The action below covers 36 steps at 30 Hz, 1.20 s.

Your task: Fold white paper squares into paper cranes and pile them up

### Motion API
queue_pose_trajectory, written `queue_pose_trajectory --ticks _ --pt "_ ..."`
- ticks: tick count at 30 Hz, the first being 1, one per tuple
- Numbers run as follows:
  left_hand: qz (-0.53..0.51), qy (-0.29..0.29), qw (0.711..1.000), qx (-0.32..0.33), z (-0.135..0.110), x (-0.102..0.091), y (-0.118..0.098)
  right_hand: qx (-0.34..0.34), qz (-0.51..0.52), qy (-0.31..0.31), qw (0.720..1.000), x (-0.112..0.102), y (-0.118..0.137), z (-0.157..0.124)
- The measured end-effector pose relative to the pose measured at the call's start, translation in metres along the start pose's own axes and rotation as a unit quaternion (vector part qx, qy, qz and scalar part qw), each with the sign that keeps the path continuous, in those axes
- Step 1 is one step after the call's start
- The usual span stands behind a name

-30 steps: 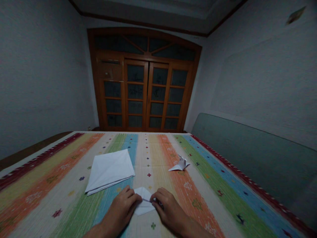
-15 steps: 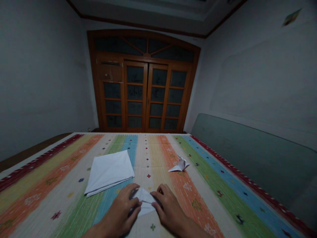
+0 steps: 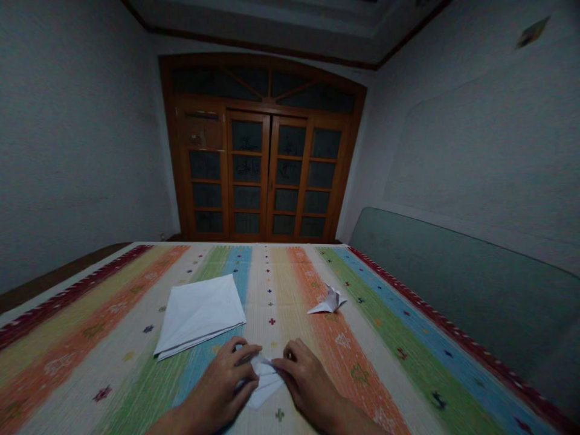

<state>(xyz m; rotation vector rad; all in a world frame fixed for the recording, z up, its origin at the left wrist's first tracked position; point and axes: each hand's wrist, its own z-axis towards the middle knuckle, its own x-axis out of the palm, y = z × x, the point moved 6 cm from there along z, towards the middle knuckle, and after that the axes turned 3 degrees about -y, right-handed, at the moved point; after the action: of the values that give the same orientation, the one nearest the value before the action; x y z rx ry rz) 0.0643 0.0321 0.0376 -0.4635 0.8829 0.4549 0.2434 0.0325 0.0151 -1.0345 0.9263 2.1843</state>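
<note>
A small piece of folded white paper [image 3: 265, 386] lies on the striped cloth at the near middle, with creases and layered folds showing. My left hand [image 3: 229, 377] grips its left side, fingers curled over the upper edge and thumb low. On the other side, my right hand [image 3: 308, 377] pinches the upper right edge between thumb and forefinger, the other fingers curled in. Parts of the paper are hidden under both hands. Beyond my right hand sits a folded paper figure [image 3: 329, 301] with pointed ends, like an origami bird.
To the left beyond my left hand lies a stack of white paper sheets [image 3: 202, 314]. A colourful striped tablecloth [image 3: 136, 302] covers the table. A pale green panel [image 3: 453, 260] runs along the right side, and wooden glazed doors [image 3: 267, 175] stand behind.
The folded paper has turned a little and its lower end has come nearer to me. My right hand's fingers have shifted slightly; the stack and the paper figure stay put.
</note>
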Motion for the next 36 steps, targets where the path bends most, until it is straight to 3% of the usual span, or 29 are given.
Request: queue_pose_trajectory --ticks 4,7,10,15,24,32,36 --pt "0.105 -0.051 0.989 0.094 -0.005 0.003 -0.009 -0.029 -0.007 -0.012 0.999 0.004 -0.002 -0.002" --pt "0.119 -0.068 0.984 0.114 -0.008 0.006 -0.008 -0.035 -0.006 -0.013 0.999 0.004 -0.002 -0.003" --pt "0.084 -0.077 0.989 0.097 -0.007 0.003 0.0 -0.031 -0.005 -0.006 0.999 0.002 -0.002 -0.003" --pt "0.0 -0.033 0.999 0.04 -0.001 0.0 0.01 -0.027 -0.008 0.004 1.0 0.003 -0.002 -0.003" --pt "-0.03 -0.008 0.999 0.036 -0.002 0.002 0.002 -0.018 -0.006 0.026 1.0 0.006 -0.003 -0.005" --pt "-0.037 0.009 0.999 0.032 -0.001 -0.011 -0.01 -0.017 -0.021 0.033 0.999 0.01 -0.005 -0.003" --pt "-0.025 0.008 1.0 0.014 0.001 -0.005 -0.011 -0.024 -0.012 0.032 0.999 0.008 -0.004 -0.004"
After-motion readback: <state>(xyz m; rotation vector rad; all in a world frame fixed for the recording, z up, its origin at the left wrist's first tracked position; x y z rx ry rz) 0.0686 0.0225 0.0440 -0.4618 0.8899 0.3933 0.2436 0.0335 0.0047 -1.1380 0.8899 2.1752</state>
